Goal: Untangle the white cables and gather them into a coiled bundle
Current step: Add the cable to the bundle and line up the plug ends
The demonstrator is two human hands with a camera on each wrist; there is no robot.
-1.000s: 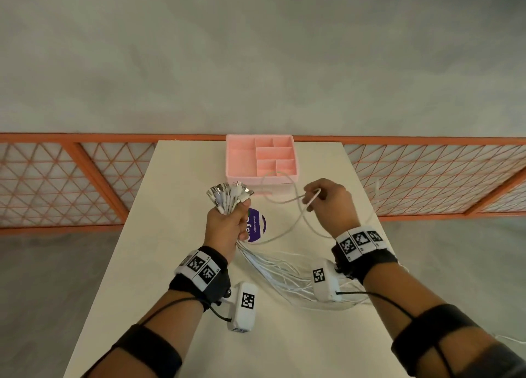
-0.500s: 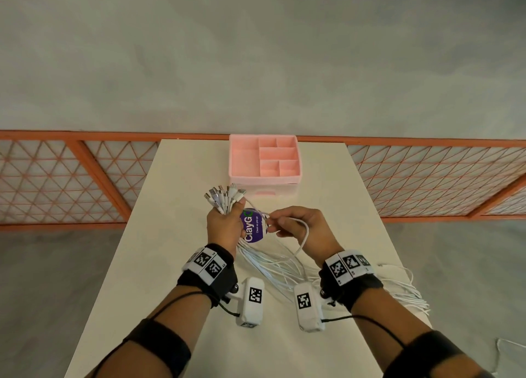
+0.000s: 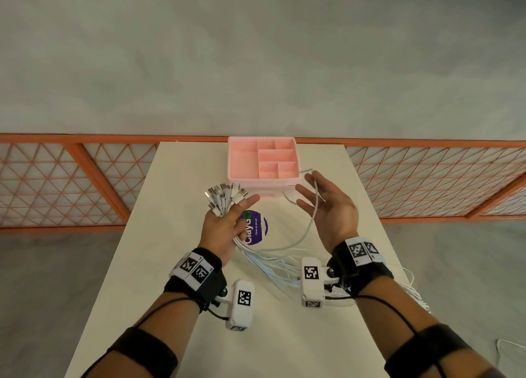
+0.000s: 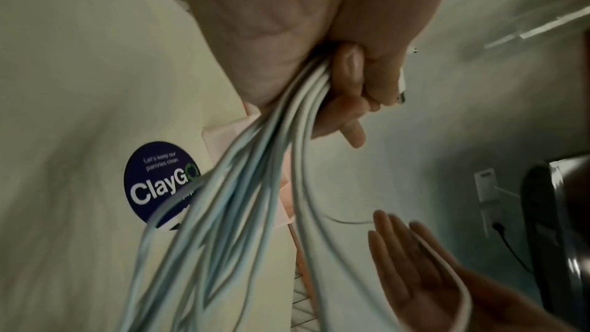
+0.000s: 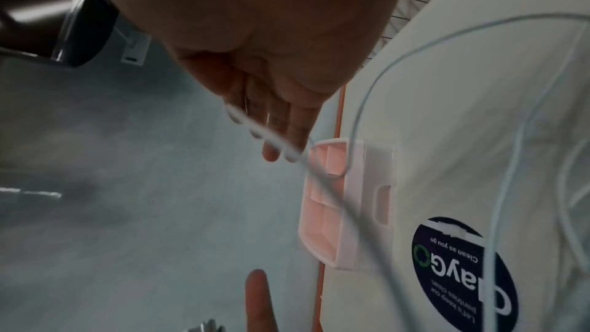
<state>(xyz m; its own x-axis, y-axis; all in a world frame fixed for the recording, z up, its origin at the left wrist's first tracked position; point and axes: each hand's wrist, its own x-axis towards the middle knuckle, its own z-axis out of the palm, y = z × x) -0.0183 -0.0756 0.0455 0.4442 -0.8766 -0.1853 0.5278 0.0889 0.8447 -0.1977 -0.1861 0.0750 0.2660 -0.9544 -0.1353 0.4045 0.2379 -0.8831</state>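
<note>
My left hand (image 3: 225, 224) grips a bunch of white cables (image 3: 273, 266) just below their plugs (image 3: 225, 195), which fan out above the fist; its forefinger points straight toward the right hand. In the left wrist view the curled fingers (image 4: 348, 100) wrap the cable bundle (image 4: 255, 165). My right hand (image 3: 324, 207) is held up, palm toward the left, fingers straight. One loose cable (image 3: 315, 204) lies across its palm and loops down to the table. In the right wrist view that cable (image 5: 255, 125) crosses the straight fingers (image 5: 280, 123). The remaining cable lengths trail over the table's right edge (image 3: 415, 289).
A pink compartment tray (image 3: 234, 161) stands at the far end of the cream table (image 3: 170, 235), just beyond both hands. A round purple sticker (image 3: 257, 229) lies on the table between the hands. An orange lattice railing (image 3: 85, 178) runs behind the table. Another cable (image 3: 509, 346) lies on the floor at the right.
My right hand has moved away from the left hand, out to the right and farther, and its fingers have straightened from a pinch on the cable. The left forefinger has straightened.
</note>
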